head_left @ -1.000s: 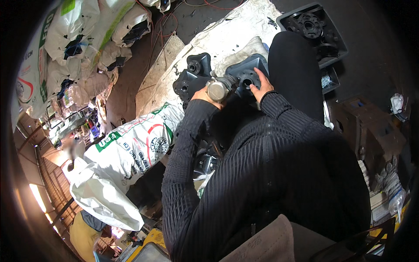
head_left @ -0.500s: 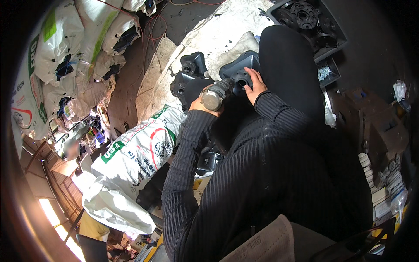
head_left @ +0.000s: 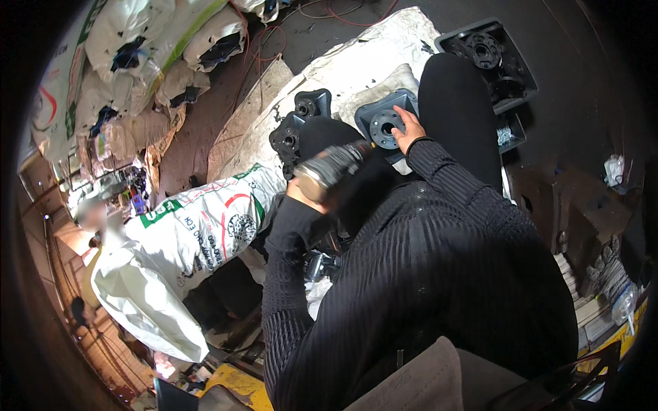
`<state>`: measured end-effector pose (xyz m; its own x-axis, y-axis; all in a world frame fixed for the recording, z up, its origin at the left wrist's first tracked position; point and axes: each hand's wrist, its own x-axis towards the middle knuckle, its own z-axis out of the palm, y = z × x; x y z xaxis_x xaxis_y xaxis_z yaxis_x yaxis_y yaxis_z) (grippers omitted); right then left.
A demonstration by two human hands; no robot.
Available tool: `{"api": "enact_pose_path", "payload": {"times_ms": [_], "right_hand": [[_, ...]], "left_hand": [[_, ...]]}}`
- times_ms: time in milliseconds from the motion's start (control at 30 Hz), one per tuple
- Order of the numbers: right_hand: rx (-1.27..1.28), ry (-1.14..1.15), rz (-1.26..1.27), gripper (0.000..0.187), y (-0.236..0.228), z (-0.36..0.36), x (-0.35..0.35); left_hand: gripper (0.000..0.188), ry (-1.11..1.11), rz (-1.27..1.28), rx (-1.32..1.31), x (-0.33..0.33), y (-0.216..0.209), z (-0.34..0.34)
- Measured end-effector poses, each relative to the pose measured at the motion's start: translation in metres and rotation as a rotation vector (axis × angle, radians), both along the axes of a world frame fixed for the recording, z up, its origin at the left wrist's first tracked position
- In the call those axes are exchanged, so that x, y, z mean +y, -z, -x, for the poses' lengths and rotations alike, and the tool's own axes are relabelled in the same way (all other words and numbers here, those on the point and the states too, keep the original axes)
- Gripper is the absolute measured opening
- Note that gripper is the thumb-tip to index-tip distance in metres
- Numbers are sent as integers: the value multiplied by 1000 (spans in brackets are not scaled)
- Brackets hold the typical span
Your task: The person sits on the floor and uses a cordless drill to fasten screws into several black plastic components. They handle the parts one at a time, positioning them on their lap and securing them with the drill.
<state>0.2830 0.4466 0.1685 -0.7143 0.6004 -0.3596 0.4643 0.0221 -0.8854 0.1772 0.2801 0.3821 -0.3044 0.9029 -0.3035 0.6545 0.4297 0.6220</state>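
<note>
Black ribbed sleeves reach up from my lap. My left hand is clenched round a grey-and-dark power tool, blurred, its nose near the piece ahead; whether they touch, I cannot tell. Beyond it, my right hand grasps the round, holed flange of a grey square-based part, thumb beside the centre hole. That part sits between my knees. Similar dark parts lie left of my left knee, on a whitish sheet. Past my right knee, a grey bin holds more flanged pieces.
</note>
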Motion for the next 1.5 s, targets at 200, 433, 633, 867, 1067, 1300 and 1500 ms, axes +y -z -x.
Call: {"api": "enact_pose_path", "payload": {"times_ms": [200, 433, 633, 867, 1067, 1300, 1500], "right_hand": [[6, -57, -282, 46, 6, 6, -1], [109, -93, -642, 49, 10, 22, -10], [155, -96, -633, 55, 12, 31, -5], [220, -97, -596, 50, 15, 40, -2], [241, -80, -593, 43, 19, 44, 1], [207, -94, -599, 40, 19, 43, 2], [221, -96, -593, 41, 19, 45, 5]], "left_hand": [[71, -264, 311, -238, -44, 23, -51], [81, -221, 480, -127, -40, 77, -71], [74, -226, 390, -163, -41, 86, -59], [68, -187, 423, -201, -32, 90, -46], [66, -182, 400, -205, -32, 94, -41], [65, -184, 456, -201, -29, 92, -41], [65, -180, 460, -168, -31, 92, -47]]}}
